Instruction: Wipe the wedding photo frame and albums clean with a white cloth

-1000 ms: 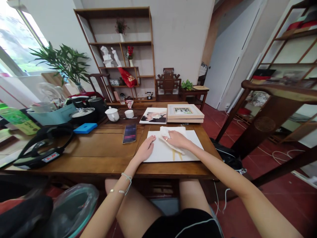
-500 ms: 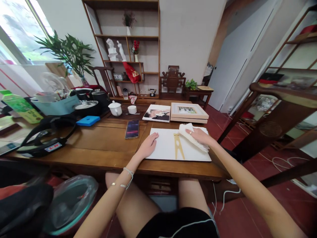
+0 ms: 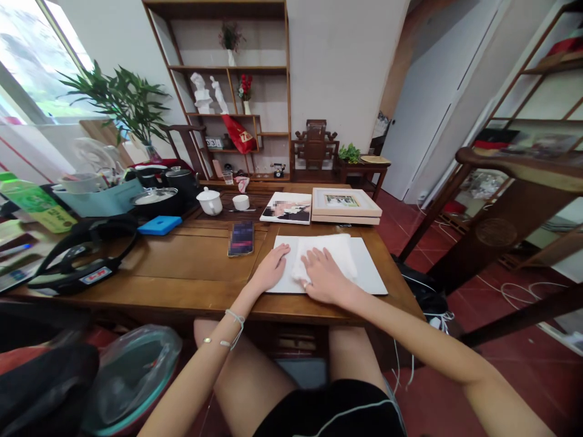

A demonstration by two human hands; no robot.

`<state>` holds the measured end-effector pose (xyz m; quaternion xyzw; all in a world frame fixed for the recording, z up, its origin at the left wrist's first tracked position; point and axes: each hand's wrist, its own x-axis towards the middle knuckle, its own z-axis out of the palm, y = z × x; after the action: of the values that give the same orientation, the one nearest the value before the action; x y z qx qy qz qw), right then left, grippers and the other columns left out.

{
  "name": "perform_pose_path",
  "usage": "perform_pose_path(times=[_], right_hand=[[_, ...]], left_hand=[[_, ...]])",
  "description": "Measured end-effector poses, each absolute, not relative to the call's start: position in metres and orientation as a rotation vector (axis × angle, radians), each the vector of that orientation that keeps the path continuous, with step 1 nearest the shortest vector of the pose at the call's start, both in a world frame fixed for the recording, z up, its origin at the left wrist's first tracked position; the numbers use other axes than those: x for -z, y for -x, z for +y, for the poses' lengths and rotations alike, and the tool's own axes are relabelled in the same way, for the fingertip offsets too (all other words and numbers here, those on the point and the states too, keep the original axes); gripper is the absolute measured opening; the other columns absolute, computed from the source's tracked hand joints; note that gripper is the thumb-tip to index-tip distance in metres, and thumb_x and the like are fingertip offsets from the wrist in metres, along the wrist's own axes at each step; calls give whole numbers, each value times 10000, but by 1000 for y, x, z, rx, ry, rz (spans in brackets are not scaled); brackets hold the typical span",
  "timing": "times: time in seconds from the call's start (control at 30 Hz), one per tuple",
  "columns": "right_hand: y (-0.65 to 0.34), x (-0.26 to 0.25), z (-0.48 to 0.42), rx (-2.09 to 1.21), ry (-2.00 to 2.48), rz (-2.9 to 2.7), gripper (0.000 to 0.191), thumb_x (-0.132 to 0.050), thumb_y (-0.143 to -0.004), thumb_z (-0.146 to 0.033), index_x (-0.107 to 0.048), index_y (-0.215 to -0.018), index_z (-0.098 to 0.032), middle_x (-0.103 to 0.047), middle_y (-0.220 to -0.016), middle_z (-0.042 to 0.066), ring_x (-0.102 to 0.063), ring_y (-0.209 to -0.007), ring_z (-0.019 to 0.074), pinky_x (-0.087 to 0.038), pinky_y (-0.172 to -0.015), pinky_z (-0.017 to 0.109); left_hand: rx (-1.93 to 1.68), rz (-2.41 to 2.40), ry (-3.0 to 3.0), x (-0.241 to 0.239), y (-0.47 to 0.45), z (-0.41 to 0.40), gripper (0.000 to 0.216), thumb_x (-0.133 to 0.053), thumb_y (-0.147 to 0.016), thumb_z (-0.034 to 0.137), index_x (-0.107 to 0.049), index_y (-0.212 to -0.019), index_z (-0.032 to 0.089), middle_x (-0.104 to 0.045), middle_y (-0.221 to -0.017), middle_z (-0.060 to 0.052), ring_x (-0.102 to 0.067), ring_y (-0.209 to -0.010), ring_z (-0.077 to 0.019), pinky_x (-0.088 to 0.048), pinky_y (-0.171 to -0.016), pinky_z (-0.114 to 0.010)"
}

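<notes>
A white board [image 3: 371,276] with a thin dark edge lies flat at the table's front edge. My left hand [image 3: 272,267] rests open on the board's left part, fingers stretched forward. Spread over the middle of the board is a soft white cloth [image 3: 339,252]. My right hand [image 3: 325,276] lies on top of it, fingers apart and pressed flat against the cloth. The gold stand-shaped piece on the board is hidden under the cloth and hand.
Behind the board are a photo panel [image 3: 286,208] and stacked pale frames [image 3: 347,206]. A phone [image 3: 241,238] lies to the left. Farther left are a lidded white cup [image 3: 209,201], a blue box [image 3: 159,225] and a black headset [image 3: 86,258]. A wooden chair [image 3: 496,212] stands right.
My right hand has moved left and toward me with the cloth, from the board's right side onto its middle, covering the gold piece. My left hand has stayed in place.
</notes>
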<state>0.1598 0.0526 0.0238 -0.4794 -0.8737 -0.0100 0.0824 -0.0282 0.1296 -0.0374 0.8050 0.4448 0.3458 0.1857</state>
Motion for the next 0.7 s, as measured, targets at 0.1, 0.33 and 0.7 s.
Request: perform_pose_path(times=[0.1, 0.33, 0.7], right_hand=[[-160, -18, 16, 66, 1276, -2691, 674, -543, -798, -446, -448, -1335, -49, -440, -1362, 249, -326, -1296, 385, -171, -1090, 509], [-157, -31, 73, 36, 1490, -2623, 555, -474, -856, -382, -470, -1316, -72, -478, -1349, 206, -347, -1293, 343, -189, -1076, 494], [-126, -28, 47, 142, 1449, -2654, 610, -543, -801, -402, -508, -1260, -2, -514, -1259, 297, -425, -1190, 412, -219, -1032, 535]], left_hand=[[-978, 1244, -2268, 39, 28, 130, 403, -385, -866, 215, -554, -1227, 153, -533, -1355, -110, -415, -1326, -225, -286, -1134, -457], [-916, 1276, -2266, 39, 29, 128, 399, -375, -874, 219, -545, -1228, 148, -504, -1382, -115, -389, -1345, -223, -264, -1141, -448], [-953, 1209, -2260, 37, 32, 131, 411, -394, -868, 228, -549, -1239, 144, -512, -1375, -124, -411, -1329, -236, -297, -1128, -451]])
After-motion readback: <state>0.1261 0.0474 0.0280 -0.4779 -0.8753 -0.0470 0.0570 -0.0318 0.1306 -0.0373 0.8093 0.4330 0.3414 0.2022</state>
